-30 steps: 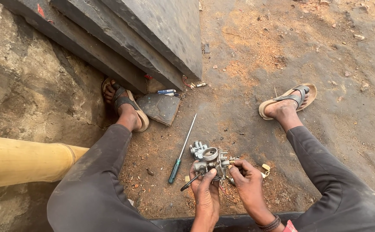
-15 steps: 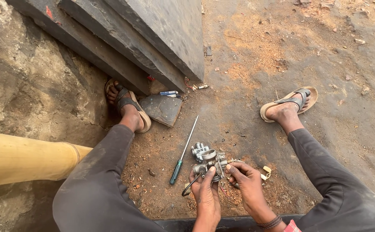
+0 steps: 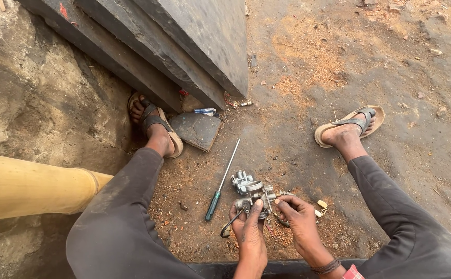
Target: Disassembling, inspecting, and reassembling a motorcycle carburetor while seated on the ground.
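A small grey metal carburettor (image 3: 249, 188) sits low on the dirt between my knees, with a thin black hose curling from its left side. My left hand (image 3: 247, 227) grips its near side, thumb up on the body. My right hand (image 3: 299, 219) pinches a small part at its right side, fingers closed. A long screwdriver (image 3: 223, 180) with a green handle lies on the ground just left of the carburettor. A small pale piece (image 3: 321, 206) rests on the dirt by my right hand.
My sandalled feet (image 3: 155, 126) (image 3: 347, 129) are planted left and right. Dark stone slabs (image 3: 184, 46) lean at the back, with a flat dark stone piece (image 3: 197, 130) below them. A thick yellow pipe (image 3: 24, 188) runs along the left. The ground is dusty earth.
The view has shifted slightly. Both hands stay on the carburettor, with the right fingers working at its right side. The screwdriver has not moved.
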